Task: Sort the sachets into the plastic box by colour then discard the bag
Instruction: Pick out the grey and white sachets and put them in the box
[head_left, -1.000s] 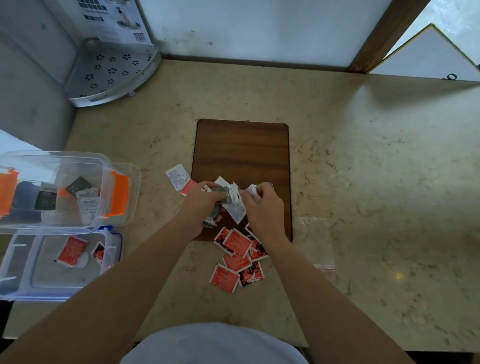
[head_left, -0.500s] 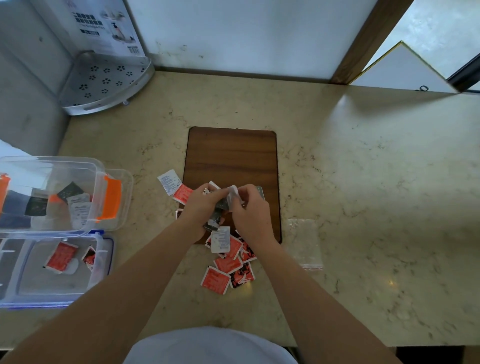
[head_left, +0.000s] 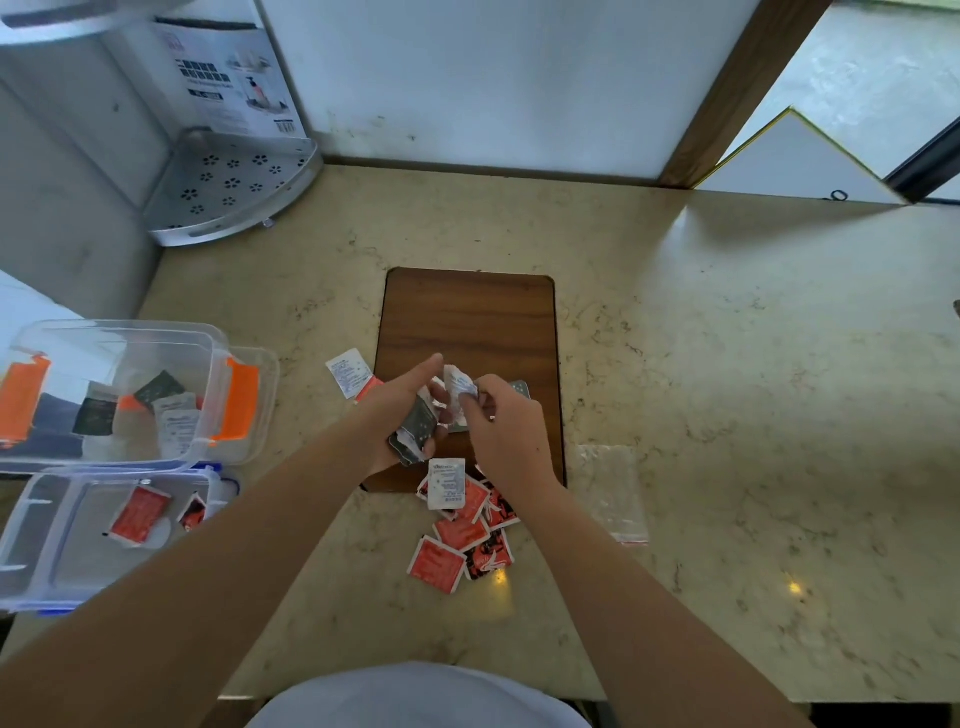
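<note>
Over the near end of the wooden board (head_left: 470, 317), my left hand (head_left: 400, 410) holds several dark sachets (head_left: 415, 434) in its palm. My right hand (head_left: 501, 423) pinches a white sachet (head_left: 460, 387) right beside it. A pile of red sachets (head_left: 460, 535) lies on the counter below the board, with one white sachet (head_left: 447, 482) on top. Another white sachet (head_left: 347, 371) lies left of the board. The clear plastic box (head_left: 117, 332) at the left holds dark and white sachets; its lower tray (head_left: 47, 525) holds red ones. The empty clear bag (head_left: 610, 491) lies right of the board.
A white perforated corner shelf (head_left: 234, 182) and a product carton (head_left: 234, 78) stand at the back left. The counter's front edge runs just before my body. A wooden post (head_left: 737, 88) rises at the back right.
The camera tilted up. My hands stayed together over the board; the right hand shifted its pinch on the white sachet. A white sachet had dropped onto the red pile earlier.
</note>
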